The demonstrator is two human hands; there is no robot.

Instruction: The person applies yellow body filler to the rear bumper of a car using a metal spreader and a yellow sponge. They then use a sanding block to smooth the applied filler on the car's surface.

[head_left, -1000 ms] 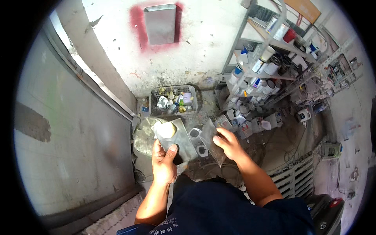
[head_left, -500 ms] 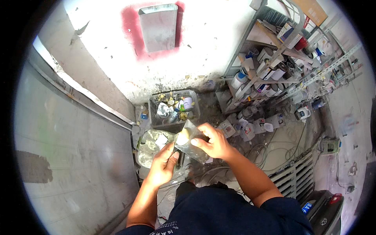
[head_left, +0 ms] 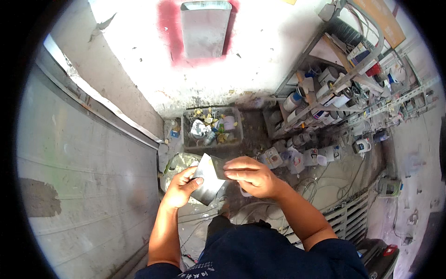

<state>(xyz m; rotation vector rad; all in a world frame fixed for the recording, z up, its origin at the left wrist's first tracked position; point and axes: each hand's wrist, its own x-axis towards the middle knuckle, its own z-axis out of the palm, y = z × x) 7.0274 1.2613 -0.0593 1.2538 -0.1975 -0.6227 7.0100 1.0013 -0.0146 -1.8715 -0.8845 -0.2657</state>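
Note:
My left hand (head_left: 181,187) is closed on a flat metal putty scraper (head_left: 207,186), its thumb pressed on the face. The scraper is tilted and shines brightly in the light. My right hand (head_left: 253,176) grips a second, darker putty scraper (head_left: 218,168), its fingers lying along the blade. The two blades meet or overlap at the upper edge, with a small yellowish smear there. Below the hands, partly covered by the left one, is a round, stained lid-like top (head_left: 174,163).
A plastic crate (head_left: 211,148) of crumpled waste stands by the wall. Shelving (head_left: 306,109) with cans rises at the right, with jugs (head_left: 295,160) on the floor beside it. Hoses (head_left: 309,186) trail across the floor near a slatted grate (head_left: 346,216). A grey bin (head_left: 206,32) hangs on the wall.
My right hand has turned and drawn slightly right, its scraper now darker and edge-on. The scraper in my left hand has come into full view. My head view has shifted slightly.

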